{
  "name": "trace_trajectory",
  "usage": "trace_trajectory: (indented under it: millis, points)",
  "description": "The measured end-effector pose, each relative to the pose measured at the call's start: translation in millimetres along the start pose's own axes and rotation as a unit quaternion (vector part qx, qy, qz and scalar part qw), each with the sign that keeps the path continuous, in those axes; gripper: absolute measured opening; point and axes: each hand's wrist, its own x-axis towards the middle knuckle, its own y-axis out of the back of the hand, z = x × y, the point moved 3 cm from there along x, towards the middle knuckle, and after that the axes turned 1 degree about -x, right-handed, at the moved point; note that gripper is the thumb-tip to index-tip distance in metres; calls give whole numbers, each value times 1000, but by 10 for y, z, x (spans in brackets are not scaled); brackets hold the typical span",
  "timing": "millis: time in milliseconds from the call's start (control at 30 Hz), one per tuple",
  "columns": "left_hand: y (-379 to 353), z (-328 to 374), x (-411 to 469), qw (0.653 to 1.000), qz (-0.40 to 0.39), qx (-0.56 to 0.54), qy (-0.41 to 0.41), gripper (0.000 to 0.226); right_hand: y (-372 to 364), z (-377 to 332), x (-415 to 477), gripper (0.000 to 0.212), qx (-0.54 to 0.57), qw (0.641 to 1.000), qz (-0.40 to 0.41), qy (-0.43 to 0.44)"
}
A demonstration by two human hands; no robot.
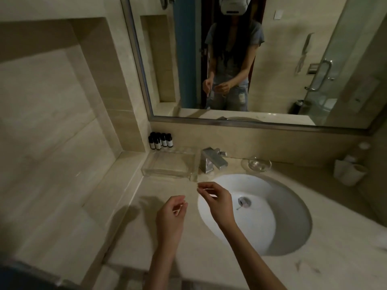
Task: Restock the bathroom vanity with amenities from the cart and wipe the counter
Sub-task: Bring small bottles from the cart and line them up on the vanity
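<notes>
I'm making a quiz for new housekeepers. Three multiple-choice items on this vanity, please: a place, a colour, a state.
1. The small bottles stand: A in the clear tray; B at the counter's back left corner; C in the dish.
2. Their colour: A red; B dark, white labels; C yellow.
3. The right hand: A pinches a thin stick; B grips the faucet; C lies flat.
Key: B, they stand in that corner; B, dark bodies, pale labels; A, it holds one near the sink's rim.

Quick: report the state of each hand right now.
Left hand: pinches a thin pale stick.
Right hand: pinches a second thin stick.
</notes>
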Motion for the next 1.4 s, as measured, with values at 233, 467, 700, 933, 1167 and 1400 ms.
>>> trace_trajectory:
  millis: [233, 467, 700, 933, 1167, 1400]
  points:
    - [127, 23, -1303, 997, 45, 32, 52, 20, 453, 84, -1074, 7, -6, 999, -44, -6]
    - [708, -141, -2781, 982, 125, 36, 136, 21, 252, 142, -2265, 7, -21, 979, -200, -22]
    - [1626, -254, -4025, 925, 323, 19, 200, 19, -466, -143, -3481, 17, -23, 913, -407, 10]
    - [2364, -284, -5423, 834, 488, 34, 254, 17, -1086, -454, -4836, 14, -44, 810, -581, 65]
    - [2895, -97, -7131, 728, 604, 67, 318, 20, -1323, -767, -6679, 11, -42, 683, -719, 117]
    - [3097, 83, -8529, 608, 692, 68, 383, 18, -1204, -956, -8316, 17, -63, 519, -841, 139]
